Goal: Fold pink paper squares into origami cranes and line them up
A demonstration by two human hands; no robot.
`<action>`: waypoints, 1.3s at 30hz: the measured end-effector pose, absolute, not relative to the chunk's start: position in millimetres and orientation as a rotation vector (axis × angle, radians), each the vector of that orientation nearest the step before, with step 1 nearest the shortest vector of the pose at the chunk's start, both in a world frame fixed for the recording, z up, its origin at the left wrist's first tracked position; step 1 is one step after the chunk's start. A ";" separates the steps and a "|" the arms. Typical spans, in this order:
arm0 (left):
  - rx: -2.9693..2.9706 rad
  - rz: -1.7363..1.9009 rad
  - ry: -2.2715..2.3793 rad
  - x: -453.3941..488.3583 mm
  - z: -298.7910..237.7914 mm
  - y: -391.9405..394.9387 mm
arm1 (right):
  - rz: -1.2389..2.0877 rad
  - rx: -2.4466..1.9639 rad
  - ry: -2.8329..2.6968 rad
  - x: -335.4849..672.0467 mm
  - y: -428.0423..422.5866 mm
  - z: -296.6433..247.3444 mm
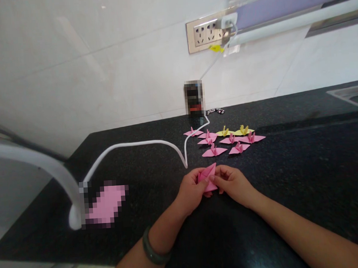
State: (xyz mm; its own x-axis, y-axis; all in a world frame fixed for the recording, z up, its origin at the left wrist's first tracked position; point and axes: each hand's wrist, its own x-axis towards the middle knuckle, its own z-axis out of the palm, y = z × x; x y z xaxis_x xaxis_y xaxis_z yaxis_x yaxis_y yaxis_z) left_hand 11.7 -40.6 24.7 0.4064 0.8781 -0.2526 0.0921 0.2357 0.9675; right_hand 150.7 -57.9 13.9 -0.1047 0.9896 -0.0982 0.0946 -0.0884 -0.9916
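Between my two hands is a partly folded piece of pink origami paper (209,175), held above the dark countertop. My left hand (191,191) grips its left side, thumb across the front. My right hand (232,183) pinches its right edge, thumb close to the middle of the paper. The fingers behind the paper are mostly hidden. Just beyond my hands stand several folded pink paper cranes (214,150), with yellow paper cranes (243,130) in the back row.
A white cable (137,144) loops across the black countertop (161,244) from a pixelated upright object (194,97) by the wall. At left lie pixelated pink paper (109,205) and a white curved stand (76,215). A wall socket (205,33) holds a plug. A sink edge (349,99) shows at right.
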 end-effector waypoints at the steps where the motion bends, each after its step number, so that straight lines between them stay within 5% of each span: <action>1: 1.206 0.702 1.013 12.2 24.5 -40.9 | 1.311 -1.303 -1.318 150.5 -57.7 12.8; 39: 1.146 0.791 1.080 11.6 18.4 -38.0 | 1.066 -1.427 -1.422 149.9 -60.6 4.7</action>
State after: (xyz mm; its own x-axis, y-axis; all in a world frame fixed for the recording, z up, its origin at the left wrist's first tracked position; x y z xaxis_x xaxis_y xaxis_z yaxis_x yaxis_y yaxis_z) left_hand 11.6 -38.0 18.4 0.3131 0.9151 -0.2542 0.0337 0.2568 0.9659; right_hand 149.9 -60.6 4.7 -0.0034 1.0000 -0.0093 0.2896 -0.0079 -0.9571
